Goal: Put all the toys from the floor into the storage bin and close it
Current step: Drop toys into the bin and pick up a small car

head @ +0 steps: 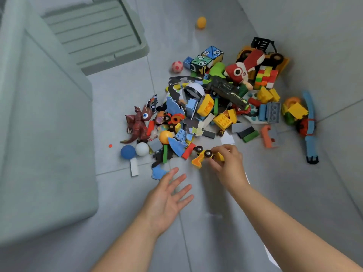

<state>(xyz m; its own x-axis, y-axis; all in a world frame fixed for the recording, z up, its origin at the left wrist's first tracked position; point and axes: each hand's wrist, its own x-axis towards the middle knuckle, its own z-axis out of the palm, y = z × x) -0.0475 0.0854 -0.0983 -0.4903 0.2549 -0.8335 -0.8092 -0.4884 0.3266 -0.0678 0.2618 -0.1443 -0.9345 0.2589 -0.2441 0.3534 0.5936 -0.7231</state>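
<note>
Right grip (pixel 228 161) pinches a yellow wheeled toy (pixel 203 155); left grip (pixel 167 201) spread open, empty; lid (pixel 94 30) lies beside the storage bin (pixel 39 134).

You are looking down on a floor (pixel 212 228) of large grey tiles, smooth, with a faint sheen. Thin darker grout lines (pixel 150 71) cut it into big slabs: one runs away from you up the middle, another crosses on the left, and a third slants off toward the right edge. The light is soft, even and cool, so the shadows on the tiles are pale and blurred at their edges. At the upper right lies a paler grey patch (pixel 324 26) — wall or more floor, you cannot tell.
</note>
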